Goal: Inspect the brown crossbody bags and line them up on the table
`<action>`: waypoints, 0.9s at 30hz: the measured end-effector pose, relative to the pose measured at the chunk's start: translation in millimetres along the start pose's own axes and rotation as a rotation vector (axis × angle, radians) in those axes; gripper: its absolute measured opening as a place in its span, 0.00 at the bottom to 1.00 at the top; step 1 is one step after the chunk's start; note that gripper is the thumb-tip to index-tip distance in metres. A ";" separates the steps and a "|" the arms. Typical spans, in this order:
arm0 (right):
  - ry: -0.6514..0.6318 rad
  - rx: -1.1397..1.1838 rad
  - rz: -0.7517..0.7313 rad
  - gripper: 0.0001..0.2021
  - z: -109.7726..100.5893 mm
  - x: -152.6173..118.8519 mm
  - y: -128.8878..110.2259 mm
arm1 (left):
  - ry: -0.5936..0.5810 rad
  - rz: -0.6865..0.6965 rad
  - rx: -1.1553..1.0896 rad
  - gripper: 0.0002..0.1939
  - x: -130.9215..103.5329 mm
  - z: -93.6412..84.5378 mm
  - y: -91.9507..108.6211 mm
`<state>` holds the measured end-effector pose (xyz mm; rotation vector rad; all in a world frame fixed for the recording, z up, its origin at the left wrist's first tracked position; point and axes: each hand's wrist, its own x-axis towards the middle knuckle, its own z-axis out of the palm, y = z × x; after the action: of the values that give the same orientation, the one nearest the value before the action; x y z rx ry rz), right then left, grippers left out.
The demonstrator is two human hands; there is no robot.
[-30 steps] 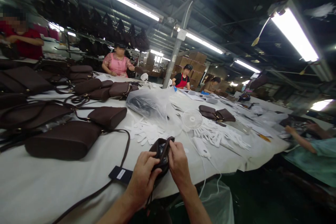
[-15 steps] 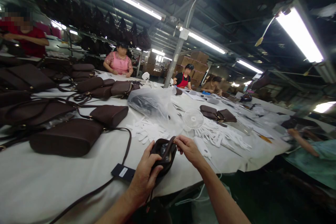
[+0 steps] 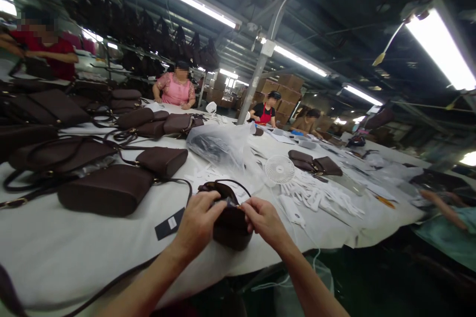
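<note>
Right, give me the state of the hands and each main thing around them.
Small brown handbag: open at the top
Left hand: gripping the handbag
Right hand: pinching its edge
Black hang tag: outside the handbag
Clear plastic bag: something dark inside
Handbags at left: lying down
White fan: running or still, cannot tell
Fluorescent tubes: lit

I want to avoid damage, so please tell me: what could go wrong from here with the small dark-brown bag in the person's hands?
The long, thin, dark-brown strap runs alongside the left forearm and might catch on it.
The flat, black, rectangular tag lies close to the left hand and could get bent.
The bag is near the front edge of the white-covered table and might fall if released.
</note>
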<state>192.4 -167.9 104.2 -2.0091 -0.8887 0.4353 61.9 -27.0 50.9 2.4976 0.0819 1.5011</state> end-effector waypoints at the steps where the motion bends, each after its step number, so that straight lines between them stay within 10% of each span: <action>1: -0.004 0.016 0.002 0.14 5.9 -3.7 -2.4 | -0.015 0.016 0.001 0.16 -1.9 3.3 9.1; 8: 0.003 -0.175 -0.244 0.15 10.5 -37.9 -4.5 | -0.063 -0.107 -0.050 0.16 -2.4 20.6 35.5; 14: 0.436 -0.789 -0.697 0.07 8.3 -39.8 24.5 | -0.056 -0.099 -0.121 0.13 -2.4 24.2 33.2; 21: 0.598 -0.878 -0.788 0.05 32.1 -27.9 39.1 | 0.029 -0.238 -0.106 0.09 -0.9 19.2 29.5; 27: 0.502 -0.799 -0.803 0.04 10.9 -29.0 53.0 | 0.161 -0.543 -0.153 0.07 -0.1 6.3 8.8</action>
<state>188.6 -202.1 53.3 -2.0298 -1.5566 -0.9640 66.8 -36.6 49.9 2.0055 0.5948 1.3997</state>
